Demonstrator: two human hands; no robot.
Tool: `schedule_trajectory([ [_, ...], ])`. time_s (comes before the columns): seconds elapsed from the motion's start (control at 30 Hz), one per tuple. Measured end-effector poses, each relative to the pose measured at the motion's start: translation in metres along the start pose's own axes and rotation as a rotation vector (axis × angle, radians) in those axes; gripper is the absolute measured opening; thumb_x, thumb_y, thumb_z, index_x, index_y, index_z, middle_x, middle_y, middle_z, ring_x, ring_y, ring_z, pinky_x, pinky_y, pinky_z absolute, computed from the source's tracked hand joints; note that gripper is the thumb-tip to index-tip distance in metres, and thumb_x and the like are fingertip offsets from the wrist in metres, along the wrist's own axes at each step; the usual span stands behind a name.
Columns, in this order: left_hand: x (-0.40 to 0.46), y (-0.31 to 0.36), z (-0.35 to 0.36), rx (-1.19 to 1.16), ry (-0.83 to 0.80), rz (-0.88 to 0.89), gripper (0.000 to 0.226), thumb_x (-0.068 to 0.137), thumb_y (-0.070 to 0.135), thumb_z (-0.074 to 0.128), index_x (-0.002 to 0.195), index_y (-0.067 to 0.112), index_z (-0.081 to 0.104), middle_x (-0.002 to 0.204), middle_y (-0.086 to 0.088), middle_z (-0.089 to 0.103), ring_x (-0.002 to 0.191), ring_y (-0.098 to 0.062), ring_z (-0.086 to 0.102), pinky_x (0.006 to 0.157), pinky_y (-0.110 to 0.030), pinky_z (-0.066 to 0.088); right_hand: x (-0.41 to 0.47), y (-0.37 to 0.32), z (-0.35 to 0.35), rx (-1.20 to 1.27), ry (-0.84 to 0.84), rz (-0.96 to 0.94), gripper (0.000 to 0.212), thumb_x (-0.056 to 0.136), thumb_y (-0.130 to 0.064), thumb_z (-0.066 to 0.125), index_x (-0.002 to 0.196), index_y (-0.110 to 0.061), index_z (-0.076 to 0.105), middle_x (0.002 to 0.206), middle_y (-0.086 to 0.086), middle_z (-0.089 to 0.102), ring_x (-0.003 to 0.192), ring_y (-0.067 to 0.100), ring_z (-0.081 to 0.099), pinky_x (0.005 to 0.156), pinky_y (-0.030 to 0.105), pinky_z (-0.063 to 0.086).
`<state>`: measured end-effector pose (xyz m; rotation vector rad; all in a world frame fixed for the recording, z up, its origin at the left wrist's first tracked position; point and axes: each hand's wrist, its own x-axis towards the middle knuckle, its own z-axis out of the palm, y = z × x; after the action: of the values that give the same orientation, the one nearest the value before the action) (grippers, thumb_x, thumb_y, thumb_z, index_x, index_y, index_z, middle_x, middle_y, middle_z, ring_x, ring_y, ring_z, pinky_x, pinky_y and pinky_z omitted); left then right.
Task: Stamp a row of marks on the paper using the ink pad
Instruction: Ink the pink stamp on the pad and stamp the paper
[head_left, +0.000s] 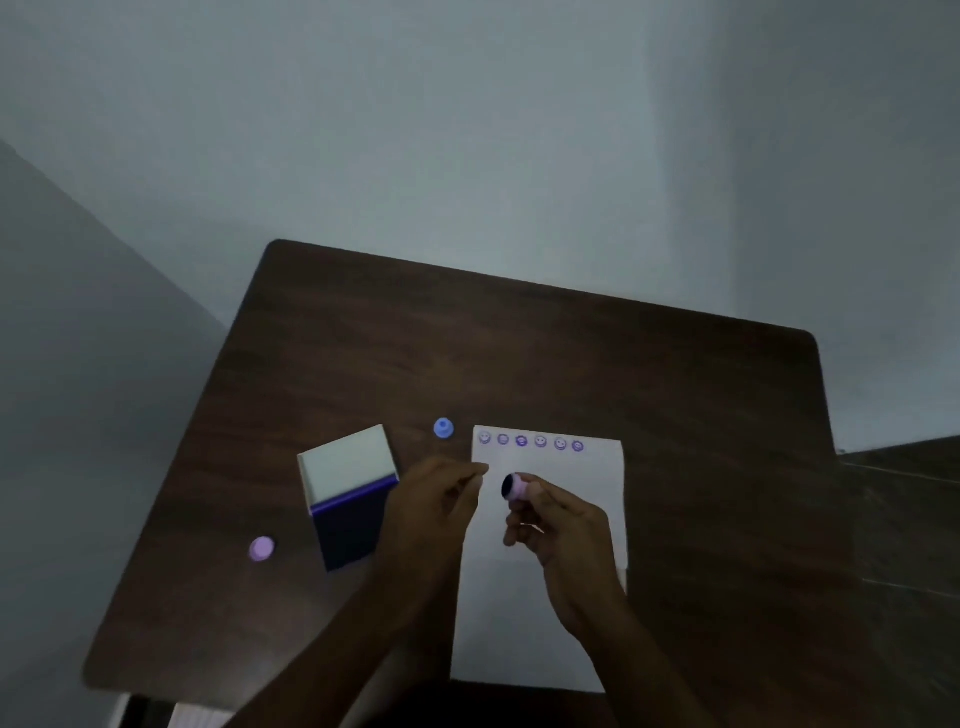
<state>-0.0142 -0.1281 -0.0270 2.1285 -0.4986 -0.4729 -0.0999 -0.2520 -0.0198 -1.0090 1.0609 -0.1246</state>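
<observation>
Six purple smiley marks (531, 441) along paper (545, 623). Right hand (558, 525) pinching one pink stamp (515, 487); left hand (434, 499) loosely curled, empty. One ink pad (349, 496).

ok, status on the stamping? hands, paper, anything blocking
Right hand pinches pink stamp above paper; left hand beside it, grip unclear. Six marks along top edge. Ink pad open, left of paper. Nothing blocking.

Plain room: dark wooden table (571, 353) against bare grey walls (467, 130).
</observation>
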Motion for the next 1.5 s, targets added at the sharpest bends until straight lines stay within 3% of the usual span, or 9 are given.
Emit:
schedule_trajectory([
  [0.1,-0.012,-0.009,-0.018,0.110,0.050,-0.283,0.027,0.089,0.023,0.063,0.115,0.023,0.060,0.118,0.001,0.062,0.107,-0.002,0.054,0.094,-0.013,0.039,-0.012,-0.001,0.020,0.082,-0.154,0.052,0.022,0.066,-0.021,0.078,0.080,-0.004,0.075,0.069,0.015,0.069,0.058,0.023,0.062,0.054,0.034,0.054],
  [0.2,-0.026,-0.020,-0.053,0.050,0.145,-0.100,0.021,0.086,0.022,0.066,0.107,0.022,0.070,0.103,0.013,0.067,0.097,0.003,0.060,0.084,-0.008,0.042,-0.020,0.001,0.038,0.135,-0.235,0.090,0.046,0.053,-0.032,0.081,0.084,0.000,0.073,0.069,0.015,0.066,0.059,0.023,0.059,0.053,0.033,0.050],
  [0.4,-0.046,-0.058,-0.095,-0.009,0.222,-0.167,0.014,0.088,0.019,0.064,0.099,0.026,0.070,0.095,0.012,0.067,0.089,0.001,0.061,0.077,-0.019,0.050,-0.028,0.011,0.065,0.223,-0.281,0.231,0.026,0.076,-0.022,0.066,0.092,-0.002,0.071,0.072,0.013,0.064,0.060,0.020,0.059,0.054,0.033,0.049],
  [0.6,-0.066,-0.112,-0.122,0.027,0.356,-0.217,0.021,0.085,0.015,0.068,0.092,0.035,0.068,0.088,0.018,0.065,0.084,-0.001,0.061,0.070,-0.005,0.042,-0.037,0.013,0.089,0.324,-0.326,0.335,0.020,0.087,-0.016,0.057,0.088,-0.003,0.072,0.070,0.011,0.064,0.062,0.019,0.060,0.060,0.032,0.052],
  [0.73,-0.070,-0.148,-0.127,0.136,0.330,-0.260,0.021,0.084,0.012,0.069,0.105,0.017,0.070,0.102,0.000,0.068,0.098,-0.016,0.061,0.086,-0.026,0.047,-0.041,0.018,0.103,0.342,-0.330,0.387,0.022,0.085,-0.015,0.058,0.098,0.000,0.068,0.072,0.011,0.064,0.066,0.020,0.059,0.067,0.034,0.053],
  [0.87,-0.071,-0.165,-0.124,0.161,0.275,-0.334,0.045,0.076,0.012,0.076,0.119,0.008,0.063,0.116,-0.008,0.064,0.108,-0.022,0.057,0.097,-0.040,0.045,-0.046,0.025,0.116,0.361,-0.327,0.423,0.030,0.077,-0.014,0.062,0.102,0.002,0.067,0.072,0.011,0.065,0.063,0.018,0.061,0.065,0.034,0.055],
  [1.13,-0.070,-0.183,-0.114,0.209,0.338,-0.350,0.037,0.074,0.014,0.078,0.109,0.011,0.068,0.104,-0.006,0.063,0.097,-0.020,0.057,0.086,-0.022,0.039,-0.052,0.034,0.128,0.380,-0.334,0.451,0.036,0.077,-0.013,0.063,0.109,0.004,0.065,0.073,0.012,0.065,0.062,0.018,0.062,0.063,0.034,0.055],
  [1.33,-0.071,-0.165,-0.124,-0.098,0.376,-0.387,0.024,0.079,0.031,0.074,0.102,0.028,0.067,0.093,0.018,0.064,0.085,0.005,0.060,0.074,-0.010,0.044,-0.053,0.033,0.135,0.387,-0.317,0.472,0.037,0.076,-0.012,0.064,0.110,0.004,0.064,0.073,0.012,0.065,0.065,0.019,0.062,0.063,0.034,0.055],
  [1.5,-0.069,-0.130,-0.138,-0.353,0.391,-0.326,0.028,0.080,0.021,0.074,0.107,0.023,0.066,0.101,0.013,0.070,0.094,0.004,0.063,0.078,-0.012,0.050,-0.053,0.033,0.140,0.392,-0.318,0.476,0.038,0.078,-0.010,0.064,0.112,0.006,0.063,0.073,0.012,0.064,0.065,0.019,0.061,0.060,0.033,0.055],
])
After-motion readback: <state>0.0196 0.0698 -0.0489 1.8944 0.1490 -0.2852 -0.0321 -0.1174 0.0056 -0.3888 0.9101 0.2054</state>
